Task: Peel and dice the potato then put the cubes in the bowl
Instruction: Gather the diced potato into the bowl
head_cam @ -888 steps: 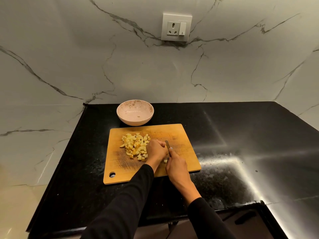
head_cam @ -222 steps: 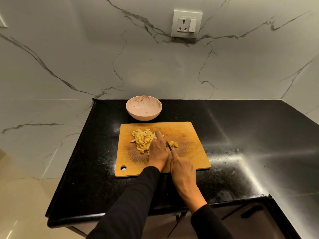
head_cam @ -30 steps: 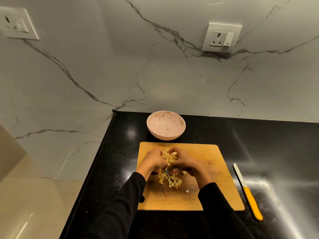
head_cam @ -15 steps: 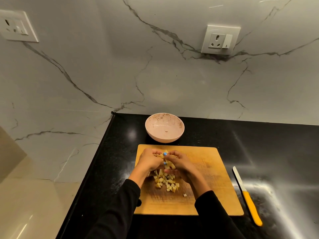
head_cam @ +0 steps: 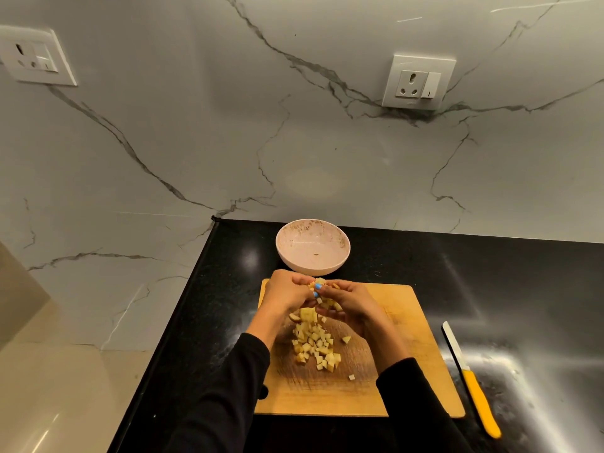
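both hands (head_cam: pixel 322 297) cupped together, scooping potato cubes (head_cam: pixel 322 300)

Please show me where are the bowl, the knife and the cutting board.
bowl (head_cam: pixel 295 263): head view, outer left wall.
knife (head_cam: pixel 478 399): head view, yellow handle.
cutting board (head_cam: pixel 411 322): head view, bare right part.
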